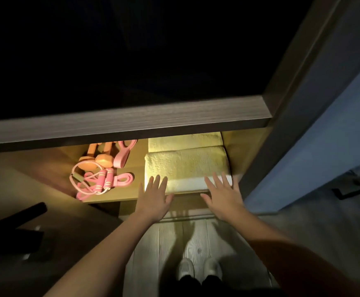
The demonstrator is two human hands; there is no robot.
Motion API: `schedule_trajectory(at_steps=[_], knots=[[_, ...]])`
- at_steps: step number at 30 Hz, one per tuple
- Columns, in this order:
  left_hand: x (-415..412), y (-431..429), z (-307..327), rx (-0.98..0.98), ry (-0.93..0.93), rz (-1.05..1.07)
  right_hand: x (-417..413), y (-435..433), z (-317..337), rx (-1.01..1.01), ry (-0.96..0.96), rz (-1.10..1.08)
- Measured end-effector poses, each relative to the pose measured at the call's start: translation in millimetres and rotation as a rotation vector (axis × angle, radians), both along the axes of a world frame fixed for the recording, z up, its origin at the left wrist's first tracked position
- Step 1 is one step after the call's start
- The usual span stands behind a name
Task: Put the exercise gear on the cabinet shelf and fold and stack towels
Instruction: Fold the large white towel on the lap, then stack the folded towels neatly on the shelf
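Dumbbells (pixel 98 156), rear towel (pixel 185 140) partly behind upper shelf edge (pixel 132 122)

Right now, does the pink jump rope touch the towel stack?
Apart. The head view shows a pink band and bare shelf between the jump rope and the towel stack.

On the cabinet shelf (pixel 141 161), the towel stack (pixel 185 166) lies right. The dumbbells (pixel 98 157) lie left, at the rear; the jump rope (pixel 93 182) lies before them, near the edge.
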State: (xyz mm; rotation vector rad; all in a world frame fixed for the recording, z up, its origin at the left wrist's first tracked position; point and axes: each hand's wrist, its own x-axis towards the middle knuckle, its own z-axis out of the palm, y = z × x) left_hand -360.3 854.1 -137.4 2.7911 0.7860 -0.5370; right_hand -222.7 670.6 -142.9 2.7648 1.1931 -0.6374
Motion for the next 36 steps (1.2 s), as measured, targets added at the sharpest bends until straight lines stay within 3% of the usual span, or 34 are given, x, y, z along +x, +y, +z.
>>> schedule_trajectory(at_steps=[8, 13, 20, 28, 36], knots=[[-37, -76, 47, -0.185, -0.003, -0.112, -54, -61, 37, -0.044, 0.205, -0.121], [-6, -117, 73, -0.223, -0.034, -0.234, -46, -107, 48, 0.030, 0.187, -0.213], [91, -211, 68, -0.215, -0.067, -0.450, 21, -209, 50, 0.050, 0.090, -0.346], [205, -361, 59, -0.347, -0.079, -0.497, 115, -379, 51, -0.021, -0.016, -0.419], [298, -451, 58, -0.364, -0.011, -0.550, 202, -481, 60, 0.012, 0.085, -0.522]])
